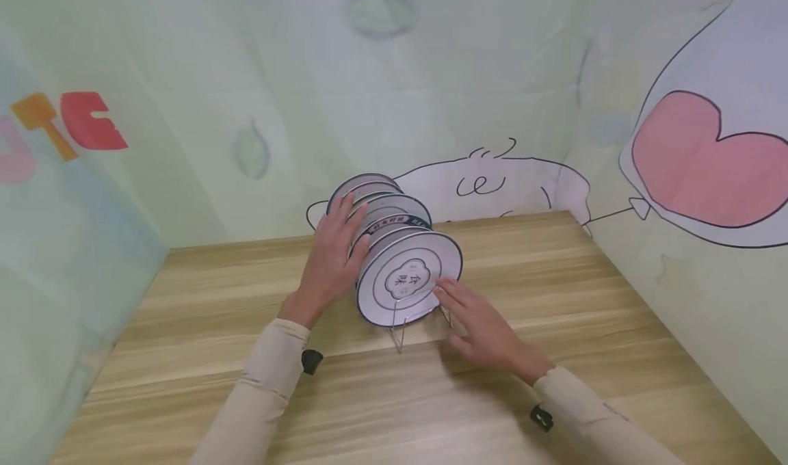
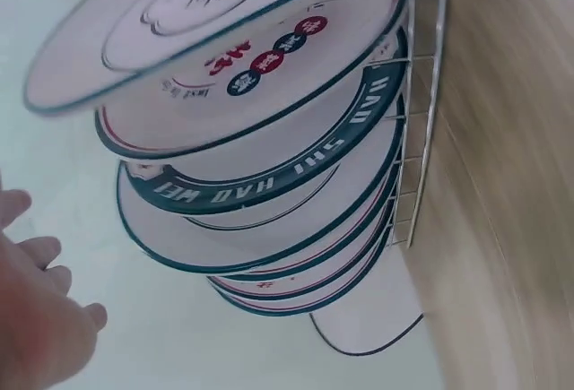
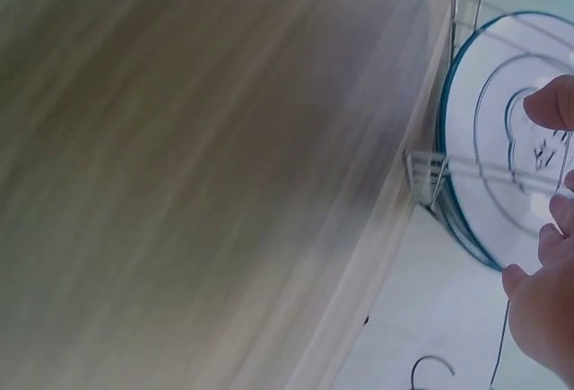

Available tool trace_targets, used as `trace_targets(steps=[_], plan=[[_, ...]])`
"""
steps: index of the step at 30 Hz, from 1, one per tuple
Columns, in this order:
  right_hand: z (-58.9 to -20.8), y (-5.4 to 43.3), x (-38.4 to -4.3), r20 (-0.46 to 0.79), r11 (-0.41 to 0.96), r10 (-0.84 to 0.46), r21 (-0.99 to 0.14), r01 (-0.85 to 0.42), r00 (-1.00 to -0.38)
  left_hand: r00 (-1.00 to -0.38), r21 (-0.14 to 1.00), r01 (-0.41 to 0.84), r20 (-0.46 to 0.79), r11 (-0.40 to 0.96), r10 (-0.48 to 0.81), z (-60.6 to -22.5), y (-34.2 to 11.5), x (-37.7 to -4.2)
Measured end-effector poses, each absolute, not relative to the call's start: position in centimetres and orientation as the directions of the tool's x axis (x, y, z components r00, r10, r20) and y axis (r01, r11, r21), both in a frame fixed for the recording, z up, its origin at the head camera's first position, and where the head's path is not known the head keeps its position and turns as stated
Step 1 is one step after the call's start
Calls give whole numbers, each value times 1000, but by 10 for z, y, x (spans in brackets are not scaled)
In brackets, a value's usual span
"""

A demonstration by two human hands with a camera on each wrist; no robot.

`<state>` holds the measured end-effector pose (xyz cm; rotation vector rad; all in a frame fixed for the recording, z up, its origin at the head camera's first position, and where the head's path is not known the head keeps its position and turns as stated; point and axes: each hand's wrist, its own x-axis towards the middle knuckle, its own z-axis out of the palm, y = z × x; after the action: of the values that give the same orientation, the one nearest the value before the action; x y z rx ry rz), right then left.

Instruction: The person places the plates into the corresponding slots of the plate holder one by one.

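Observation:
Several white plates with dark rims stand on edge, one behind another, in a wire rack (image 1: 399,338). The front plate (image 1: 378,284) bears a flower-shaped outline with characters. Behind it, a plate (image 2: 260,191) has a dark lettered band, clearest in the left wrist view. Alongside the row's left side is my left hand (image 1: 332,256), fingers extended; in its wrist view a gap shows between the fingers and the plates. My right hand (image 1: 486,325) is at the front plate's lower right, fingers stretched out. Whether its fingertips touch the plate, I cannot tell.
The rack stands on a wood-grain table (image 1: 234,301) near its back edge. Pale printed sheets (image 1: 295,61) hang behind and at both sides, with a balloon-and-heart drawing (image 1: 689,157) at right. A dark band piece (image 1: 312,362) sits at my left wrist.

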<state>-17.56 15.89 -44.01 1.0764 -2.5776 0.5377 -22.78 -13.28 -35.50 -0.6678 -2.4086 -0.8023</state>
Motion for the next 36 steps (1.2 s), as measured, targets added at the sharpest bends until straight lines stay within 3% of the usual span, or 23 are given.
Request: trace_targets(steps=[4, 10, 16, 26, 36], plan=[[-442, 169, -178, 406, 655, -616, -213, -725, -675, -742, 363, 597, 588, 716, 321, -360, -134, -210], [-445, 174, -178, 420, 624, -646, -191, -757, -638, -819, 426, 533, 476, 731, 320, -374, -131, -196], [-445, 171, -174, 444, 600, -657, -183, -779, -610, -859, 455, 479, 421, 751, 293, -381, -132, -195], [-446, 165, -169, 410, 590, -678, -191, -784, -610, -858, 399, 474, 408, 785, 311, -387, -139, -202], [-441, 155, -168, 366, 578, -722, -145, -803, -587, -873, 458, 471, 364, 754, 325, -383, -149, -209]])
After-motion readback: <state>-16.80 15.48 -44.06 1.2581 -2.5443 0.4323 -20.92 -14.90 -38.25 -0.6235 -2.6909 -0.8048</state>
